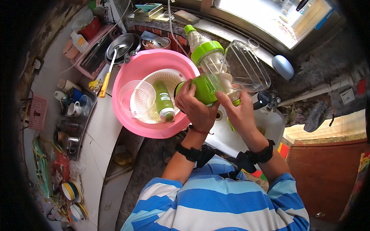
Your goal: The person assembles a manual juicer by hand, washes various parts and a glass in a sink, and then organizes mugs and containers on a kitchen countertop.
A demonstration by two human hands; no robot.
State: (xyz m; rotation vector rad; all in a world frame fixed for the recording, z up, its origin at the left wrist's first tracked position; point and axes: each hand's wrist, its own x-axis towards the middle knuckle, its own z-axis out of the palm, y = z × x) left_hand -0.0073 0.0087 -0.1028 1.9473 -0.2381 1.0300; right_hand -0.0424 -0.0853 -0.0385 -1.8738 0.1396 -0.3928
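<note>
My left hand (pixel 198 107) is wrapped round the green base of a clear plastic food-processor-like device (pixel 216 67), which has a green ring and a white curved piece inside. The thumb and fingers of my right hand (pixel 239 113) close on its near right side, by a small green part. The device is tilted above the basin's right edge and the sink. Behind it are a bottle (pixel 192 36) with a green cap and a clear rectangular container (pixel 248 69). Left of my hands, a pink basin (pixel 125 119) holds a white colander (pixel 175 79), a clear bowl (pixel 133 92) and a green bottle (pixel 163 100).
The white sink (pixel 275 125) with a black faucet (pixel 264 100) lies under and right of my hands. A pan (pixel 135 42) and a yellow-handled ladle (pixel 106 81) rest behind the basin's left. A tray (pixel 83 133) of cups stands on the left counter. A windowsill (pixel 231 34) runs behind.
</note>
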